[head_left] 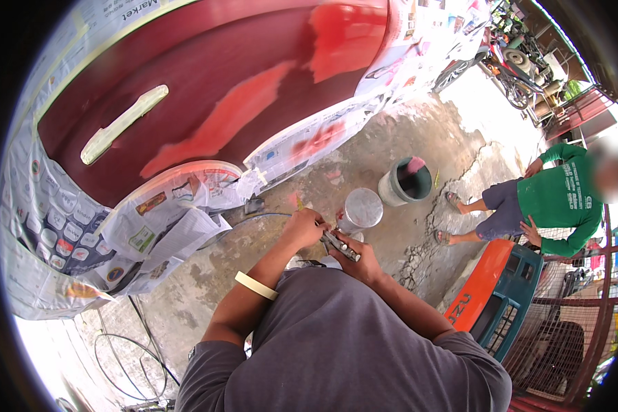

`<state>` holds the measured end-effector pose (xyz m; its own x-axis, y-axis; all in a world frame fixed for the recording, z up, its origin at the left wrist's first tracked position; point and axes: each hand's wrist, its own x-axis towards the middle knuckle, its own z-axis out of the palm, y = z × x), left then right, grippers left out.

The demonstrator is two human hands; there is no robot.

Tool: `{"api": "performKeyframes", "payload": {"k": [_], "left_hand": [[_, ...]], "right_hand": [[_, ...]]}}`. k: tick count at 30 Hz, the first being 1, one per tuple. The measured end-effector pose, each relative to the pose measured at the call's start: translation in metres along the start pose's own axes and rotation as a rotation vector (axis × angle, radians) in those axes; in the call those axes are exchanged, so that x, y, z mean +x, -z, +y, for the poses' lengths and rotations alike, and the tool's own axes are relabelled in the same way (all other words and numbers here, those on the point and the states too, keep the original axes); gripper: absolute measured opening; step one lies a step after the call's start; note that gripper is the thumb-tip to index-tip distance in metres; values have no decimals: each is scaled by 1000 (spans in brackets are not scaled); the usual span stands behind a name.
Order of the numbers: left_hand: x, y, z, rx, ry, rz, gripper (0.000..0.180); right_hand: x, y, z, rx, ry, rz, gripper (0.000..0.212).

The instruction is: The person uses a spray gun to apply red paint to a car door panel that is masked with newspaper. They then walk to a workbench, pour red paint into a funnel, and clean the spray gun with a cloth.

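In front of my body, my right hand (361, 258) is wrapped round a metal spray gun (340, 246). The fingers of my left hand (305, 228) are pinched at the gun's other end; exactly what part they grip is hidden. A ring of cream masking tape (256, 285) sits round my left forearm. Beyond the gun, on the concrete, stands a translucent round container (362, 208). A red car panel (206, 89) with brighter red patches rises on the left, bordered by taped newspaper (309, 143). A tape-covered handle (123, 125) crosses it.
A bucket (389, 189) with dark liquid stands beyond the container. At right, a person in a green shirt (553, 185) stands by an orange-and-teal vehicle part (484, 285) and a wire mesh fence (584, 329). Hoses (144, 347) lie at lower left; a motorcycle (511, 75) stands far right.
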<state>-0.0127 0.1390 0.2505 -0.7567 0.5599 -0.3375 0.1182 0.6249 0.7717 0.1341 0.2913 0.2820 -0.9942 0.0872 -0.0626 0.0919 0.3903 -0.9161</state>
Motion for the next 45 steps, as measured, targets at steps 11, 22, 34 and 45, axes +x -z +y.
{"api": "performKeyframes", "payload": {"k": [11,22,34,45], "left_hand": [[-1,0,-2,-3,10,19,30],[-3,-2,1,13,-21,29,29],[-3,-4,4,24,-10,10,29],[-3,-8,-1,21,-33,26,27]], "right_hand": [[1,0,1,16,-34,-36,49],[-2,3,-2,44,-89,-55,50],[-8,2,10,-26,-50,-1,51],[-9,3,15,-50,-34,-17,52]]}}
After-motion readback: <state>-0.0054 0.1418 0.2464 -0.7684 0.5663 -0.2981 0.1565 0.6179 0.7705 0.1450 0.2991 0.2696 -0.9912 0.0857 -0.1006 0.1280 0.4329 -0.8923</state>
